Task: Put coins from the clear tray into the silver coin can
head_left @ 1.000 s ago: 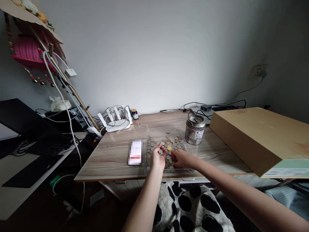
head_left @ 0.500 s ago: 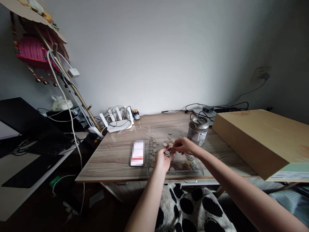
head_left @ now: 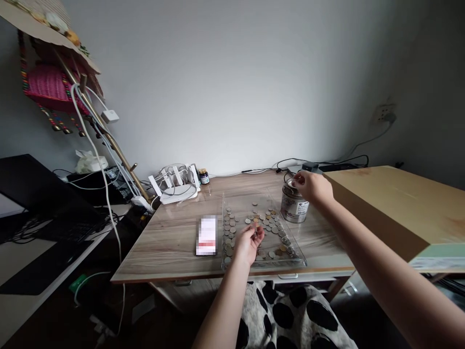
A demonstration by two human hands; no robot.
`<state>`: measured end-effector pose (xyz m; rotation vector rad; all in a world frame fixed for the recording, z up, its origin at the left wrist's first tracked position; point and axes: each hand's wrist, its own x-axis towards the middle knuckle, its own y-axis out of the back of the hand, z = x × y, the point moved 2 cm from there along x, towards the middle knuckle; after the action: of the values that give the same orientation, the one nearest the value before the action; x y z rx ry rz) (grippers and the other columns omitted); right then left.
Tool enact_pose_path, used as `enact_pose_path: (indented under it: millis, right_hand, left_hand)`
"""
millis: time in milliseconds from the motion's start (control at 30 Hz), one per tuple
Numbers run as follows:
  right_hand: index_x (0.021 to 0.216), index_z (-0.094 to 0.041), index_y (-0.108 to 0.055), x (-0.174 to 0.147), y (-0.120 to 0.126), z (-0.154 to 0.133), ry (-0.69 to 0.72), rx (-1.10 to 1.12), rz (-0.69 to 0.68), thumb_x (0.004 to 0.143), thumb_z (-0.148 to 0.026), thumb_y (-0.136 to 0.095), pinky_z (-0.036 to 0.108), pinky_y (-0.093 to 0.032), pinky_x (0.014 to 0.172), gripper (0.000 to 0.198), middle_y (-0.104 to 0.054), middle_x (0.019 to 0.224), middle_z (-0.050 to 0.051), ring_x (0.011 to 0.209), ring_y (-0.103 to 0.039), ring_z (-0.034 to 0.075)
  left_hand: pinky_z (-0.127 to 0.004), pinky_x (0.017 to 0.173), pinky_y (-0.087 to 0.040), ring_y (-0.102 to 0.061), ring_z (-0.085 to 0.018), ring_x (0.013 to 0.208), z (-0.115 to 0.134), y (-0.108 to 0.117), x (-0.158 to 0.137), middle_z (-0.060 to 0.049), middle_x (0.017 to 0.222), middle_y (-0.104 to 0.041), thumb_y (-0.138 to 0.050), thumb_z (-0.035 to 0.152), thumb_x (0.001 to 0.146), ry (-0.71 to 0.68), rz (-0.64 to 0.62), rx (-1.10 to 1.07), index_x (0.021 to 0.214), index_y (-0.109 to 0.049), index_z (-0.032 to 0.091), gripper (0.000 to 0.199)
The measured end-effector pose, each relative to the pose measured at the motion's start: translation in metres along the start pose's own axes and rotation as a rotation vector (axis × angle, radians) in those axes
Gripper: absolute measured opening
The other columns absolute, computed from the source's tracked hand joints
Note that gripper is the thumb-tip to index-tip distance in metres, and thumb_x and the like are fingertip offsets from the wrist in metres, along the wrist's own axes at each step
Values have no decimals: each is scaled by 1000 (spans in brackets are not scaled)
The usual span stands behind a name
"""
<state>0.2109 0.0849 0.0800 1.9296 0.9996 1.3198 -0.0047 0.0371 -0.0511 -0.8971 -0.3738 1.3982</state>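
Note:
A clear plastic tray [head_left: 240,198] lies on the desk, with many loose coins [head_left: 231,230] spread over its bottom, silver and a few yellowish. Over the tray's near half, palm up, my left hand [head_left: 248,244] is curled around some coins, mostly hidden by its fingers. At the tray's right stands a metal coin tin [head_left: 293,208] with a printed label and a slotted lid. The fingertips of my right hand [head_left: 312,186] are pinched at the lid, on a coin that they almost wholly cover.
A phone [head_left: 206,236] with a blurred screen lies left of the tray. Behind it are a white router [head_left: 178,193] and a small dark jar [head_left: 204,176]. A large cardboard box [head_left: 392,203] fills the desk's right side. Cables run along the wall; a laptop [head_left: 32,194] sits far left.
My right hand has moved from my left palm, up and right, to the tin's lid. My left hand stays over the tray, its fingers more curled. The view has shifted slightly.

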Motion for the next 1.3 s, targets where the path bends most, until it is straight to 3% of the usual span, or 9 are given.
enact_pose_path:
  millis: [167,333,400,500,667,833,1000,1133,1300]
  right_hand:
    - [75,-19,-65,21,2,20,-57,-112,-115,67,-30,-55,28,-34,54,17,-63,80,9,70,-53,20]
    - [88,-21,-63,-15,-4,-17,132,-16,38,78,-33,-43,25,-34,57,26,-63,90,7,79,-54,18]
    - [87,-21,-63,-43,-15,-40,246,104,-86,80,-33,-42,24,-34,56,26,-64,87,5,73,-54,16]
    - [80,-21,-64,-84,-40,-69,422,296,-408,79,-39,-44,22,-35,55,26,-63,76,3,63,-53,13]
    - [74,-17,-65,-106,-65,-78,407,498,-394,81,-40,-42,23,-38,60,34,-61,73,5,63,-52,13]
    - [80,-17,-68,-84,-49,-64,307,638,-294,78,-40,-47,24,-41,64,31,-65,81,6,71,-56,15]
    - [96,-20,-64,-30,-2,-17,44,357,89,74,-37,-50,27,-39,61,30,-65,82,6,70,-56,17]
    - [81,-19,-65,10,8,16,-16,6,-43,70,-31,-54,28,-32,53,20,-64,79,9,67,-52,19]
    - [74,-18,-66,22,3,17,46,-89,-100,67,-26,-54,28,-30,51,16,-63,77,11,67,-53,20]
  left_hand:
    - [-13,39,-35,-52,-5,47,-2,-2,-2,-5,63,-60,-64,25,67,-91,-66,182,75,-61,8,19]
    - [-14,31,-12,-31,1,32,-2,-2,-3,5,50,-46,-65,46,61,-124,-92,253,71,-57,11,37]
    - [-15,31,-8,-24,1,31,-1,-2,-2,7,48,-41,-64,48,62,-119,-88,257,73,-55,12,38]
    - [-15,32,-7,-22,1,31,-1,0,-1,8,47,-39,-62,51,62,-120,-46,288,72,-51,15,39]
    - [-16,33,-6,-21,0,30,-2,0,0,8,47,-39,-59,50,64,-97,-26,308,74,-48,17,36]
    - [-17,34,-9,-27,-1,33,-3,0,1,5,52,-44,-55,43,69,-62,-55,278,81,-53,13,32]
    - [-16,39,-17,-38,-4,41,-5,2,4,3,55,-46,-55,19,62,-9,-53,246,84,-54,11,23]
    - [-16,41,-20,-40,-4,45,-5,0,2,2,57,-47,-57,18,61,-47,-66,291,86,-54,11,25]
    - [-18,40,-14,-35,-3,42,-5,-6,-5,1,59,-46,-62,33,65,-36,-117,365,80,-57,9,29]
